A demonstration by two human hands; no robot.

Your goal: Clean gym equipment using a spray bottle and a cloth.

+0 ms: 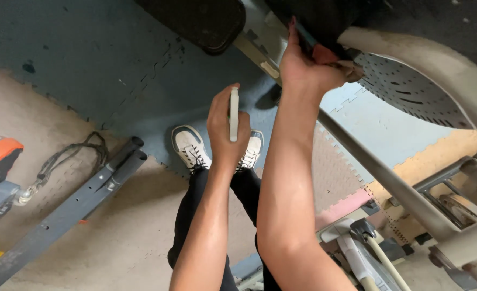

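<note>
Right hand fingers on red pad; left hand fingers around flat bar.

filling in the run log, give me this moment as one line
left hand: holds flat pale bar | right hand: grips red-handled tool at gym machine frame | below: white sneakers on foam mat

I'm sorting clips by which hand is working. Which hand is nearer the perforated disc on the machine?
Right. The right hand is up at the machine frame, right beside the perforated disc. The left hand is lower, apart from it, holding a flat pale tool.
</note>
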